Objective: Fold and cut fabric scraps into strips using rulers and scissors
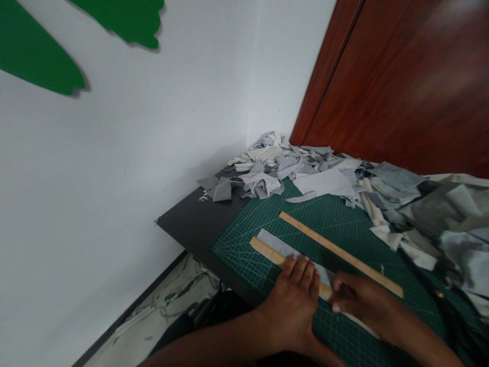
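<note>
A strip of light grey fabric (273, 240) lies on a green cutting mat (240, 250). Along its near edge rests a wooden ruler (265, 251). My left hand (294, 293) lies flat across this ruler and the strip, fingers stretched out and pressing down. Just to its right, my right hand (361, 298) is closed in a pinch at the ruler's edge and the strip. What sits between its thumb and finger is hidden. A second wooden ruler (340, 253) lies beyond the strip, touched by neither hand.
Piles of grey and white fabric scraps (263, 183) line the back and right of the black table (191, 216). Black scissors (439, 295) lie at the right, partly in shadow. A white wall (153, 127) and a reddish wooden door (412, 81) stand behind. Scraps litter the floor (153, 311).
</note>
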`<state>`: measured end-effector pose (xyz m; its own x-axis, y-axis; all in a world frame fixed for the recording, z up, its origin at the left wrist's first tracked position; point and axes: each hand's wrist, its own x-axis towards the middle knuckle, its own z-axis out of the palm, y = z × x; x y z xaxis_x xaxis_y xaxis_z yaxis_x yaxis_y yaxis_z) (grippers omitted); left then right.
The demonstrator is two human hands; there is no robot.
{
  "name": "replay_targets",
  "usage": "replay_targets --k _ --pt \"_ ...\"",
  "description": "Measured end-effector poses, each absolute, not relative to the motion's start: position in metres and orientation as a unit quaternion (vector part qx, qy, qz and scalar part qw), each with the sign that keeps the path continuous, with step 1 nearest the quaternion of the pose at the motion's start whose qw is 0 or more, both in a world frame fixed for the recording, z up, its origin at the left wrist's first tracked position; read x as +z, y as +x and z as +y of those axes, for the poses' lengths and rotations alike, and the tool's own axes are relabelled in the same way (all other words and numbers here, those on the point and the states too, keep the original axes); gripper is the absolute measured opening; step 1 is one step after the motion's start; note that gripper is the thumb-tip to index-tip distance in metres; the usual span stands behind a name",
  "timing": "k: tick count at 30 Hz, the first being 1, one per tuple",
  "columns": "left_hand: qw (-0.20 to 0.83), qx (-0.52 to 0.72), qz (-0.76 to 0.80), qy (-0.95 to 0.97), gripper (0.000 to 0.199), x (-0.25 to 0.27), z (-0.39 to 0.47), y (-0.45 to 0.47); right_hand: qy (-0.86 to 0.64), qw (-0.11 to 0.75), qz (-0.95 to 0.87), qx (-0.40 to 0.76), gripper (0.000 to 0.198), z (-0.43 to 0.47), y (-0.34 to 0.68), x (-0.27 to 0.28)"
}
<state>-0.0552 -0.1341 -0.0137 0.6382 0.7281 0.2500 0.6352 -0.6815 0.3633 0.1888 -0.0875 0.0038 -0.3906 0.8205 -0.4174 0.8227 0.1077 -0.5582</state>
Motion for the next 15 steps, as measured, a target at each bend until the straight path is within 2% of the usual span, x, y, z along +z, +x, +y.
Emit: replay_targets --k 9,15 --pt "0.124 0.193 0.379 0.896 0.124 -0.0138 -0.1342 -0.0555 0.554 0.005 0.744 -0.374 0.012 -0.0877 0.1950 -0.0003" --pt "0.117 0.194 0.380 0.897 0.124 -0.0144 -0.1335 -0.0552 0.563 0.015 0.737 -0.374 0.006 -0.0875 0.1900 0.0057"
